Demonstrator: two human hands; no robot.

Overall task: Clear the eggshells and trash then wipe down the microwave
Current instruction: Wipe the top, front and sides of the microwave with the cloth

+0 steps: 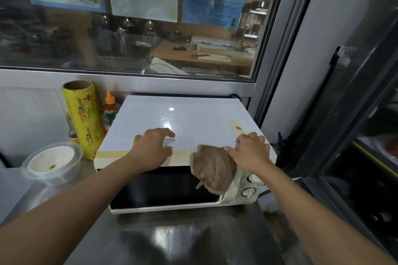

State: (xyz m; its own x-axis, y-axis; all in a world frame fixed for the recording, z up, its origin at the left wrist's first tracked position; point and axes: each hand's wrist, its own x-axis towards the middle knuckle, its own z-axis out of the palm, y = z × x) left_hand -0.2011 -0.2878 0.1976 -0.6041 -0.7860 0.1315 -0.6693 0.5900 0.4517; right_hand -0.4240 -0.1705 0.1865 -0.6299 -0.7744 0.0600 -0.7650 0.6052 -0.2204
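On top of the microwave (178, 118), at its front edge, your 2 hands sit apart: your left hand (151, 146) lies with fingers spread and loosely bent, steadying the casing and holding nothing, while your right hand (251, 153) presses and grips a brown cloth (212, 169) that droops over the door's upper corner. That cloth looks soft and limp, so bunch it under the palm to keep it from sliding. You will likely find the glossy top slick and the microwave heavy and stiff; brace it where your left hand lies. A stain (235, 127) sits just beyond your right fingers. On the worktop (172, 239) to the left stand a used bowl (52, 160), a wrap roll (83, 118) and a sauce bottle (110, 112)
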